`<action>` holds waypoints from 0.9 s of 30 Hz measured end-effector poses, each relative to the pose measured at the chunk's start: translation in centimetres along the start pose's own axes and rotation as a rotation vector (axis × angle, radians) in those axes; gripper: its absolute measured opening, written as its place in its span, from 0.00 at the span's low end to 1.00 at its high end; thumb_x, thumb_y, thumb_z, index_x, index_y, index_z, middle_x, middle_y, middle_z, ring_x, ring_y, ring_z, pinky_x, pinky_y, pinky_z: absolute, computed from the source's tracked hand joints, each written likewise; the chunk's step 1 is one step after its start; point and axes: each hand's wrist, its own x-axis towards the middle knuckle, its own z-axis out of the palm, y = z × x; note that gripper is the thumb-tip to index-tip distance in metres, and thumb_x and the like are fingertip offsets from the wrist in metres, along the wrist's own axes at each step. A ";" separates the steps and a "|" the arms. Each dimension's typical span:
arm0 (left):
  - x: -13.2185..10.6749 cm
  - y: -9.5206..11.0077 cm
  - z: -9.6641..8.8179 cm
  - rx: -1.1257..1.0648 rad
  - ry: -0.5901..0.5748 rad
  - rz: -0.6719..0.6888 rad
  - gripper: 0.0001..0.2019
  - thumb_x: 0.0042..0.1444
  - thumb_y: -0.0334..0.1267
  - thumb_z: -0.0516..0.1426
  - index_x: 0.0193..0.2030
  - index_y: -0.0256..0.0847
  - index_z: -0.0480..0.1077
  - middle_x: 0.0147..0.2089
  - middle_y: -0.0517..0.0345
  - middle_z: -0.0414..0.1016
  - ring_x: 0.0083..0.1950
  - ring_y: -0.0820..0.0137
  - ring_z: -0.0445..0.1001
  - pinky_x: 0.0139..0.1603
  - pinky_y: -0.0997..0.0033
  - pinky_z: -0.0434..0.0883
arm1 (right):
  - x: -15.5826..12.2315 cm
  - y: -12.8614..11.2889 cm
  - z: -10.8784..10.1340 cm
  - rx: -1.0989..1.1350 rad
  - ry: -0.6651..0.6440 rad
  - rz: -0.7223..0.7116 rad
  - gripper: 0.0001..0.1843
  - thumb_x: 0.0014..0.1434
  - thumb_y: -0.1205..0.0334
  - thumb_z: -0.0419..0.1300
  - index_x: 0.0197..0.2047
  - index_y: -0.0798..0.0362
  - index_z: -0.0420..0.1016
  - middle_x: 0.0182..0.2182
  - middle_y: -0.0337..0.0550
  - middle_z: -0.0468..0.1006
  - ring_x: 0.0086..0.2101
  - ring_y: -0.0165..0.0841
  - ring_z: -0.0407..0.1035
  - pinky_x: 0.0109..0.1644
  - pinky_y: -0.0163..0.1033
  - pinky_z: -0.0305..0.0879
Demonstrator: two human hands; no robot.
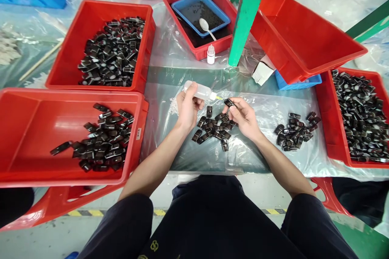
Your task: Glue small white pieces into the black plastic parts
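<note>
The glossy black oblong piece [230,103] is pinched by my right fingers [243,105]; toward ten o'clock, my left fingers [191,90] grip the translucent plastic bottle [203,92], yellow tip [219,98] just beside. Squeezing too hard could spill drops onto loose black pieces [217,133] at seven o'clock.

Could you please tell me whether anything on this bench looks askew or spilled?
The upper-right red bin sits askew, overlapping a blue bin rather than standing squarely. White bits lie scattered beside the left hand, perhaps spilled; what they are is unclear.
</note>
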 end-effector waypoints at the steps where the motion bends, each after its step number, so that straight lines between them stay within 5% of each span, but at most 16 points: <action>1: 0.0 -0.1 -0.1 0.009 -0.011 0.016 0.30 0.59 0.66 0.72 0.27 0.43 0.68 0.22 0.66 0.60 0.20 0.77 0.59 0.20 0.72 0.58 | 0.0 -0.1 -0.1 -0.019 -0.001 -0.006 0.27 0.73 0.31 0.67 0.56 0.47 0.76 0.38 0.39 0.83 0.29 0.29 0.67 0.36 0.39 0.68; 13: 0.4 -0.9 -0.7 0.041 -0.082 0.068 0.29 0.54 0.68 0.74 0.31 0.42 0.76 0.21 0.66 0.61 0.19 0.76 0.60 0.18 0.72 0.58 | 0.2 -0.7 -1.0 -0.018 -0.059 0.009 0.27 0.73 0.32 0.68 0.55 0.48 0.81 0.32 0.37 0.82 0.26 0.28 0.64 0.32 0.38 0.65; 27: 0.4 -0.8 -0.8 0.078 -0.087 0.078 0.31 0.52 0.69 0.74 0.28 0.43 0.72 0.20 0.66 0.62 0.19 0.78 0.60 0.18 0.73 0.57 | 0.2 -0.9 -1.1 -0.016 -0.050 0.046 0.28 0.71 0.31 0.70 0.54 0.47 0.82 0.32 0.38 0.82 0.27 0.28 0.64 0.30 0.38 0.62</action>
